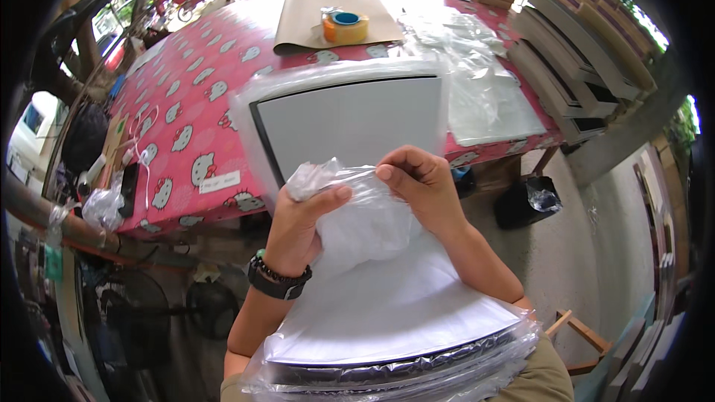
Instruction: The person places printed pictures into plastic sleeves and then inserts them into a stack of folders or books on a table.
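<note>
My left hand (305,219), with a dark watch and a beaded bracelet at its wrist, is closed around a bunched clear plastic bag (365,193). My right hand (424,186) pinches the bag's edge between thumb and fingertips. Below, white sheets or panels (387,305) wrapped in clear plastic lie in a stack across my lap, their dark, shiny edge toward me. Just beyond my hands, a light grey panel with a dark border (354,119) rests at the table edge inside or on clear plastic. My hands and the bag cover its near part.
The table has a pink cloth (186,115) with white cartoon heads. Tape rolls (345,27) sit on brown paper (298,18). Flat clear plastic bags (491,104) lie at the right. Beyond are stacked long boards (573,59), a black bin (525,205) and a wooden frame (585,335).
</note>
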Available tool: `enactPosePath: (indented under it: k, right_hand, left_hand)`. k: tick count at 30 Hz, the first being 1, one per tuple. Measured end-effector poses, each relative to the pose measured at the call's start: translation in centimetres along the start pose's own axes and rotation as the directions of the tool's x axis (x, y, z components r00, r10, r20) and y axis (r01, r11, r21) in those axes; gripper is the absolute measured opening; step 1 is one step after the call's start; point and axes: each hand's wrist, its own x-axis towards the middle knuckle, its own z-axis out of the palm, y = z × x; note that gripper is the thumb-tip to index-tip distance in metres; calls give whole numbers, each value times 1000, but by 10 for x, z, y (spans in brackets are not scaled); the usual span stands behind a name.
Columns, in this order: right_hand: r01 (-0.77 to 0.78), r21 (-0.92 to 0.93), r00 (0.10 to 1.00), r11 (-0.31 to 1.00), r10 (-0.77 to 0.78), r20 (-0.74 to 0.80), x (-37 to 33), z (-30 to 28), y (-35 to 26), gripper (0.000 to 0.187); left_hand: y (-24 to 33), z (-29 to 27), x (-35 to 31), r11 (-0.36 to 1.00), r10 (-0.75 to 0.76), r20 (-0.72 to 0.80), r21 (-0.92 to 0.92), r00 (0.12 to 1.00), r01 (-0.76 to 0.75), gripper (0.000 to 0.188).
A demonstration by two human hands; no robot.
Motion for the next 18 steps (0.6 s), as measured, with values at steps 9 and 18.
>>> enactPosePath:
  k: [9, 18]
  right_hand:
    - [-35, 44, 992, 998, 29, 124, 2, -5, -1, 15]
    - [16, -174, 994, 985, 4, 113, 3, 5, 1, 11]
  left_hand:
    - [-2, -4, 1, 999, -48, -53, 22, 997, 49, 20]
    - [-12, -10, -1, 988, 42, 37, 145, 998, -47, 17]
